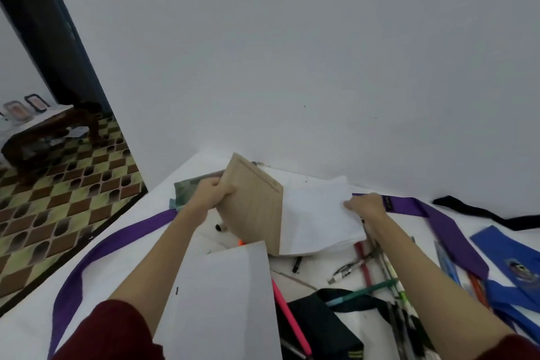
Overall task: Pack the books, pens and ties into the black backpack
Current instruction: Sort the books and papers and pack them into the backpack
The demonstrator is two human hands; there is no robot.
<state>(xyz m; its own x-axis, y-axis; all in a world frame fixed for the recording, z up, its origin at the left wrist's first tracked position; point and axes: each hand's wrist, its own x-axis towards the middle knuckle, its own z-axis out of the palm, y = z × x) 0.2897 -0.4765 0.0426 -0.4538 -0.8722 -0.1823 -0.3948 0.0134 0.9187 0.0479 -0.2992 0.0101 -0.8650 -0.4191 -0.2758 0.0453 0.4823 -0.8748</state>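
Note:
My left hand (211, 191) grips the raised tan cover of an open book (255, 207) at its left edge. My right hand (365, 206) holds the right edge of that book's white pages (314, 219), which lie fanned on the white table. A purple tie (111, 245) runs across the table behind the book to the right. A blue tie (508, 260) and a black tie (482, 213) lie at the right. Several pens (377, 275) are scattered in front of the book. A dark fabric item (318, 327), perhaps the backpack, lies at the bottom centre.
A white sheet or book (222, 304) lies near me between my arms, with a pink pen (289, 316) beside it. A greenish book (187, 188) sits behind my left hand. The white wall rises just behind the table (131, 272); tiled floor lies to the left.

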